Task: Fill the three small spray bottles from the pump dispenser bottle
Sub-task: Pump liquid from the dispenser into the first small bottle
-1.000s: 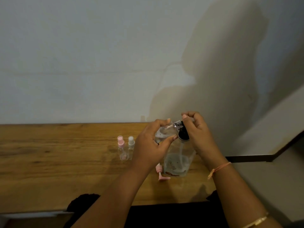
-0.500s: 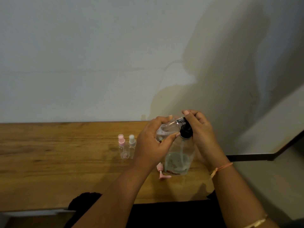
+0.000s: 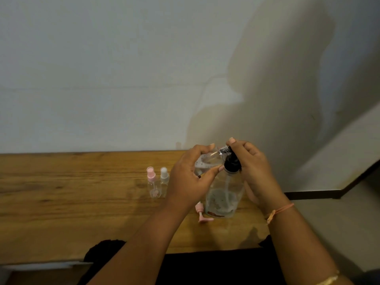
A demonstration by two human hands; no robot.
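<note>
L hand (image 3: 188, 179) holds spray btl (image 3: 209, 161); R hand (image 3: 254, 167) grips pump (image 3: 232, 164).

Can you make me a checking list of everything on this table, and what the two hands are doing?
Surface: wooden table.
Job's things: pump dispenser bottle stands on the table; small bottle, uncapped and tilted, has its neck by the pump head; pink-capped spray bottle and white-capped spray bottle stand upright side by side; pink spray top lies by the pump bottle's base.
Clutter: nothing seen.
Grippers: left hand holds the small bottle; right hand grips the pump head.
Cables: nothing seen.
Surroundings: pale wall with a shadow on it.
</note>
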